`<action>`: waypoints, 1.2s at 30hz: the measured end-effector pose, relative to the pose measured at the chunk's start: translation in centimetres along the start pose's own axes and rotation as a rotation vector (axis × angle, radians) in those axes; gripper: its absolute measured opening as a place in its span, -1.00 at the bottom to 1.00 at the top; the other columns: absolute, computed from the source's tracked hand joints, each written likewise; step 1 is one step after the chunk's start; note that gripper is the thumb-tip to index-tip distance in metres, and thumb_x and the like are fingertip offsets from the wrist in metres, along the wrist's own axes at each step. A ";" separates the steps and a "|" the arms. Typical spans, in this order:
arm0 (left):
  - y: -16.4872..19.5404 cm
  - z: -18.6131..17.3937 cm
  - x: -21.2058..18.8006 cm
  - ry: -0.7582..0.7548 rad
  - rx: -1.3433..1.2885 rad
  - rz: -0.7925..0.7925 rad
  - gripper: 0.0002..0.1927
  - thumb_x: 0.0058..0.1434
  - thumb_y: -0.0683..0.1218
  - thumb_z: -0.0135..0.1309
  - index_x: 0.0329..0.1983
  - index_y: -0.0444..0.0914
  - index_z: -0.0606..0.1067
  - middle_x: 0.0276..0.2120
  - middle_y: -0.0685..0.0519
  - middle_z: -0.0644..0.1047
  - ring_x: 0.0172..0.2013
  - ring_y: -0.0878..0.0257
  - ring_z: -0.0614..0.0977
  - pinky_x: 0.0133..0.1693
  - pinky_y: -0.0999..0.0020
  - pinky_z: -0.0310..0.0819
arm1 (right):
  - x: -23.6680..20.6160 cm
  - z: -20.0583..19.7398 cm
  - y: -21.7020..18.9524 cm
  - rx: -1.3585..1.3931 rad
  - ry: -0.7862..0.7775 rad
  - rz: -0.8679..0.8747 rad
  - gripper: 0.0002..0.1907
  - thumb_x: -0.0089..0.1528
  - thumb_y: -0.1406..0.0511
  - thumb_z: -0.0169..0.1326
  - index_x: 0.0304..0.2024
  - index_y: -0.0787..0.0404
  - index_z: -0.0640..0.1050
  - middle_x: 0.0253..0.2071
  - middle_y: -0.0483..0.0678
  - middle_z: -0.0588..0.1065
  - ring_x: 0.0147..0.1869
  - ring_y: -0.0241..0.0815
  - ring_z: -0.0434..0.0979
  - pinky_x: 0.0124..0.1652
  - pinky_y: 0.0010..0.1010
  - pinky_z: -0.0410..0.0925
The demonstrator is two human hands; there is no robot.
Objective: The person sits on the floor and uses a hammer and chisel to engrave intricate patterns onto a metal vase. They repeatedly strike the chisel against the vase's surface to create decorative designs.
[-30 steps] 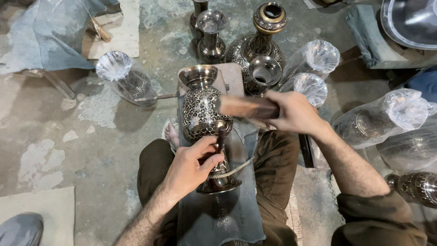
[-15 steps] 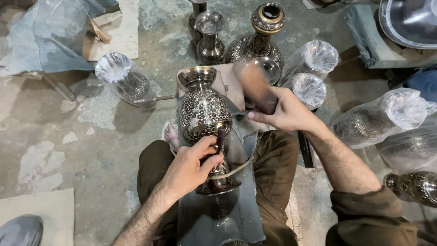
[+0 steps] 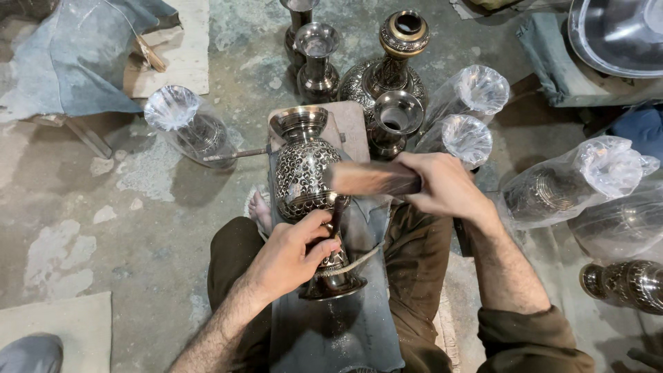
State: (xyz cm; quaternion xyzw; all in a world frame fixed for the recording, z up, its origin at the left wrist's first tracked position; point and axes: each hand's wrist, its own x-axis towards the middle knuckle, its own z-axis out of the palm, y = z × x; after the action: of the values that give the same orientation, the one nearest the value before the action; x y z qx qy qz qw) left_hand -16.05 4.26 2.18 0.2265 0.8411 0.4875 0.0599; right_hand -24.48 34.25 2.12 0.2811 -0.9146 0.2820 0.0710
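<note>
Engraved metal vase [image 3: 301, 173]: dark body with fine silver patterning, flared mouth, polished foot, lying across the grey lap cloth [image 3: 345, 331]. Left hand [image 3: 293, 255] fingers wrap its narrow stem. Right hand [image 3: 445, 183] grips a blurred wooden-handled brush [image 3: 369, 179] against the vase body.

Bare concrete floor [image 3: 138, 228] lies open left of the engraved vase [image 3: 304, 179]; a hand could pass there. Further up-left, one plastic-wrapped vase [image 3: 190, 128] blocks the way. Directly behind the engraved vase, unwrapped metal vases [image 3: 387, 90] stand close together, gaps narrow. Right side crowded: wrapped vases [image 3: 573, 183] packed near the right hand [image 3: 445, 183]. Left hand [image 3: 293, 255] covers the vase's stem; grey lap cloth [image 3: 338, 331] fills the space between the knees.
</note>
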 end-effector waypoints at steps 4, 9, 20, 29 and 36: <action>0.0 0.0 0.3 -0.013 -0.005 0.047 -0.62 0.27 -0.12 0.19 0.10 -0.35 0.41 -0.30 -0.11 0.72 -0.27 0.10 0.79 -0.24 0.29 0.58 | -0.1 -0.3 -0.2 0.040 -0.041 0.082 -0.55 -0.02 0.34 0.36 -0.08 0.21 0.57 -0.28 -0.03 0.62 -0.14 -0.10 0.61 -0.13 -0.27 0.44; -0.2 0.0 0.7 -0.040 -0.031 -0.003 -0.61 0.26 -0.12 0.18 0.10 -0.35 0.41 -0.29 -0.13 0.71 -0.24 0.09 0.80 -0.23 0.29 0.60 | -0.2 -0.7 -0.4 0.288 0.048 0.126 -0.63 0.08 0.32 0.34 -0.09 0.22 0.55 -0.30 -0.04 0.61 -0.21 -0.15 0.62 -0.15 -0.28 0.43; -0.2 -0.2 1.5 -0.084 -0.008 0.043 -0.60 0.27 -0.11 0.17 0.12 -0.34 0.41 -0.25 -0.12 0.71 -0.21 0.09 0.79 -0.21 0.27 0.61 | -0.8 -1.1 1.1 0.376 -0.044 -0.004 -0.65 0.14 0.36 0.23 -0.02 0.23 0.52 -0.20 -0.04 0.67 -0.18 -0.24 0.73 -0.11 -0.40 0.56; -0.2 -0.5 2.3 -0.141 -0.030 0.048 -0.64 0.30 -0.13 0.14 0.12 -0.34 0.41 -0.26 -0.11 0.72 -0.20 0.12 0.80 -0.20 0.30 0.63 | -1.2 -2.3 0.5 0.491 -0.007 0.129 -0.56 0.04 0.40 0.25 -0.02 0.24 0.53 -0.26 0.00 0.66 -0.18 -0.07 0.67 -0.13 -0.30 0.51; -0.4 -0.4 2.8 -0.148 -0.060 0.059 -0.62 0.29 -0.13 0.13 0.14 -0.34 0.41 -0.24 -0.11 0.72 -0.18 0.15 0.81 -0.17 0.33 0.65 | -1.1 -2.0 1.1 0.207 0.028 0.078 -0.58 0.04 0.28 0.30 -0.07 0.20 0.53 -0.37 0.02 0.60 -0.28 0.08 0.61 -0.24 -0.19 0.44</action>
State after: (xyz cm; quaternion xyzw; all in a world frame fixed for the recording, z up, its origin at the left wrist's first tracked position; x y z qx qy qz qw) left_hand -18.81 5.01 2.43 0.2847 0.8123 0.4960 0.1143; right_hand -24.25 36.56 2.93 0.2472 -0.8897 0.3813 0.0432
